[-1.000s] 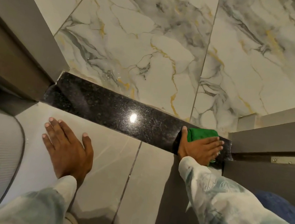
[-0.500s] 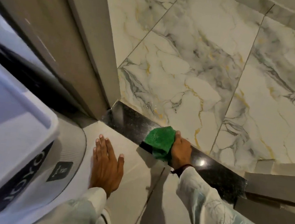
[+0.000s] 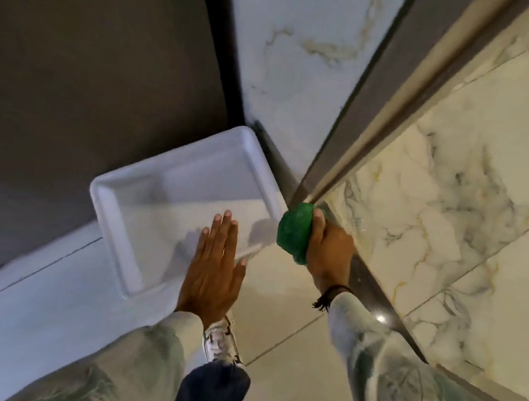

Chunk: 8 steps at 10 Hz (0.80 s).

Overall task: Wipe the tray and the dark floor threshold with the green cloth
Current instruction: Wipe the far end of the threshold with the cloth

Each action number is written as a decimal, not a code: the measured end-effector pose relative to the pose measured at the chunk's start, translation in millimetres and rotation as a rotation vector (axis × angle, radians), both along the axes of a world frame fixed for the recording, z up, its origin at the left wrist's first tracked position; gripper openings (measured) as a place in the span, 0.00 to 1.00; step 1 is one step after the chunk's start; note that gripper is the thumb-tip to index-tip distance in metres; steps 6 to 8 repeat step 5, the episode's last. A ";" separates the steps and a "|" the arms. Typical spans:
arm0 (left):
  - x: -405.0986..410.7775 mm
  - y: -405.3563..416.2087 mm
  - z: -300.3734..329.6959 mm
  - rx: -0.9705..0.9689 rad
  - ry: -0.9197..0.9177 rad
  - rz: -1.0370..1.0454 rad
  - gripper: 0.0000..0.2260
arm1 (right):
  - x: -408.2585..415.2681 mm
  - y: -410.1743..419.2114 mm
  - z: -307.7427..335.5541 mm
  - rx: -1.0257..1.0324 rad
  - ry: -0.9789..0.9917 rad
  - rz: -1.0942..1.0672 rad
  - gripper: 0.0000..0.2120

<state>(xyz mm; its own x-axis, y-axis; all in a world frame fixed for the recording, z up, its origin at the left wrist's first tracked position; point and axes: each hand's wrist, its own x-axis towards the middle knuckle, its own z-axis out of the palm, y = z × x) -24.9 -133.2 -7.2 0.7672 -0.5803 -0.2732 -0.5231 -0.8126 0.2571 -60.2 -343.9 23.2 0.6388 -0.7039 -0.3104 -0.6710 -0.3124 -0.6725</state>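
My right hand (image 3: 329,255) grips the bunched green cloth (image 3: 296,232) at the far end of the dark floor threshold (image 3: 374,300), close to the door frame's corner. The threshold runs as a glossy black strip from there toward the lower right, partly hidden by my right sleeve. A white rectangular tray (image 3: 114,215) stands at the left of the cloth, its near right corner just beside it. My left hand (image 3: 215,267) hovers flat, fingers together, over the tray's near edge, holding nothing.
A grey door frame (image 3: 357,138) rises diagonally above the cloth. Marbled tiles (image 3: 449,203) lie beyond the threshold at the right. A dark panel (image 3: 92,46) fills the upper left. My shoe (image 3: 222,341) and knee are below the hands on pale floor tiles.
The view swung left and up. My right hand slid the cloth along the threshold from its right end to its left end by the frame. The white tray came into view under my left hand.
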 end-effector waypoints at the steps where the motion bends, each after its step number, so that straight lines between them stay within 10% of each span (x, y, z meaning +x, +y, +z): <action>1: 38.9 35.7 -5.7 -0.007 -0.006 0.147 0.32 | 56.2 34.2 -0.6 -0.202 0.052 0.303 0.26; 4: 104.2 115.9 -19.9 -0.037 0.064 0.309 0.32 | 125.4 127.7 -81.9 -0.278 0.643 1.029 0.41; 8: 108.5 131.7 -4.2 -0.007 0.027 0.285 0.33 | 121.3 132.8 -84.5 -0.211 0.800 0.976 0.47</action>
